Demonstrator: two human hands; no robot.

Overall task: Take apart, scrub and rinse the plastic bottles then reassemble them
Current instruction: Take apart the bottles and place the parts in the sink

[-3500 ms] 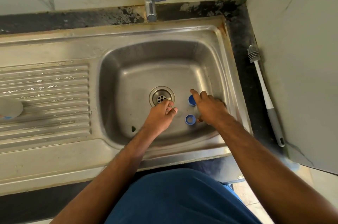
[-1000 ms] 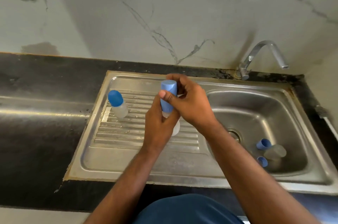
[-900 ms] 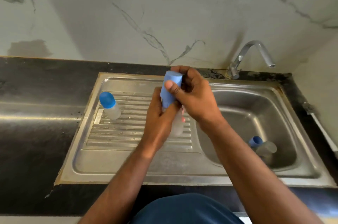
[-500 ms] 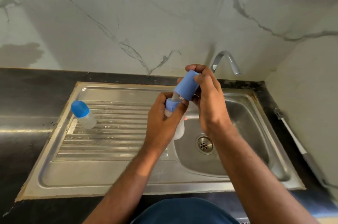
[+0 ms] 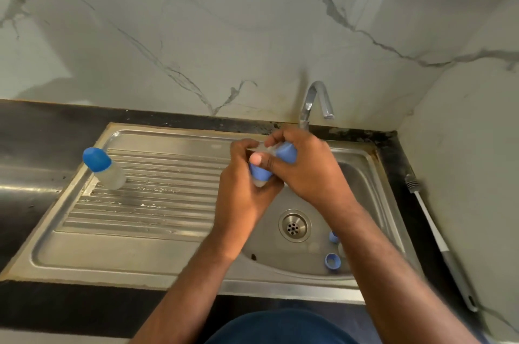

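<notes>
You held the bottle [image 5: 259, 175] above the sink [image 5: 365, 192], your left hand [image 5: 241, 194] curled round its lower body and your right hand [image 5: 306, 172] gripping the blue cap [image 5: 286, 153], which lay up and right along the bottle's tilted axis.

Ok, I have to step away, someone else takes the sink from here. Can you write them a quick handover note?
Left hand grips the bottle by its blue collar; right hand holds the blue cap, already pulled off. Another capped bottle stands on the drainboard, not yet taken apart. Two small blue caps lie in the basin. Brush lies on the counter, right. Scrubbing, rinsing, reassembly remain.
</notes>
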